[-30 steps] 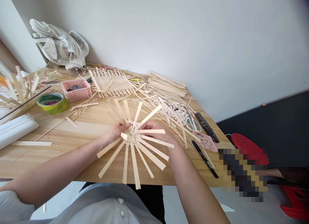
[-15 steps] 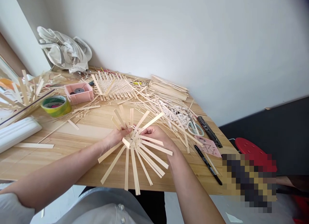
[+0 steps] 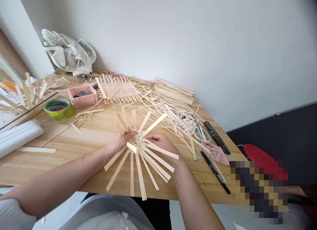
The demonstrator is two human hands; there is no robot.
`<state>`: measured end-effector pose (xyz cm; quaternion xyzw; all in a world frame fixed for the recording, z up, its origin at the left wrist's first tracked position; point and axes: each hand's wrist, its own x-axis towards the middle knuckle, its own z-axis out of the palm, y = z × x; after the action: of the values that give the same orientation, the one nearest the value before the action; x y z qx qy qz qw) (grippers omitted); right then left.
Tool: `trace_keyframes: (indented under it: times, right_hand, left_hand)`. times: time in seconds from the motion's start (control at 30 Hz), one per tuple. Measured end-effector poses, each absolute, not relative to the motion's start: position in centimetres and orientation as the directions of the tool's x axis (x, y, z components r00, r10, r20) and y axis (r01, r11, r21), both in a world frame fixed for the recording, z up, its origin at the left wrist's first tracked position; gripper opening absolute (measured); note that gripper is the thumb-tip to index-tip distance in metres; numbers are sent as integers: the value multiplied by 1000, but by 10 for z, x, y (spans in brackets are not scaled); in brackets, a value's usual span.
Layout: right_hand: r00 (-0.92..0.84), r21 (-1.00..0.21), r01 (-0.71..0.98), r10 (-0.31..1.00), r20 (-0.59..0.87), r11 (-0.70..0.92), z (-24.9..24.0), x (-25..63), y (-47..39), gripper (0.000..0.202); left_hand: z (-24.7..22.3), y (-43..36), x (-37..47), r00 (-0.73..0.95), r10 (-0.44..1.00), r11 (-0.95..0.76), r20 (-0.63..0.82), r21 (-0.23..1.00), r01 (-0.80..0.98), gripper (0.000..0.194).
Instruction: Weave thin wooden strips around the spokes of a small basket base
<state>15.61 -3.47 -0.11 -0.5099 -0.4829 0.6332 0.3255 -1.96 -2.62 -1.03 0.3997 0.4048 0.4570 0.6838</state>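
Note:
A round bamboo-strip weaving point(image 3: 141, 172) with flat pale strips fanning out on all sides is held above the front of the table. My left hand point(image 3: 121, 141) grips its left side near the centre, the thumb pressed over the woven middle. On the other side my right hand point(image 3: 160, 143) is closed at the right edge of the centre, its fingertips partly behind the strips. Whether those fingers pinch a separate thin strip is too small to make out.
On the wooden table point(image 3: 81, 164) lie a flat woven mat point(image 3: 119, 88), a strip bundle point(image 3: 174, 93), scissors point(image 3: 202, 134), a black marker point(image 3: 215, 172), a pink box point(image 3: 83, 96) and a tape roll point(image 3: 59, 109). A red stool point(image 3: 262, 160) stands right, beside a blurred patch.
The view has shifted slightly. The weaving is tilted or turned a little in my hands, with its right-hand strips sitting lower. Both hands keep hold of it.

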Motion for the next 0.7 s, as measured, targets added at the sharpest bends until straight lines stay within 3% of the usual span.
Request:
trace_keyframes:
  times: [0.43, 0.7]
  right_hand:
    - [-310, -947, 152, 896, -318, -284, -1, 157, -33, 22]
    - [-383, -937, 24, 863, -330, -348, -2, 155, -32, 22]
  left_hand:
    - [-17, -25, -22, 333, 921, 312, -204, 897, -312, 34]
    - [-13, -28, -23, 414, 878, 404, -242, 838, -366, 30]
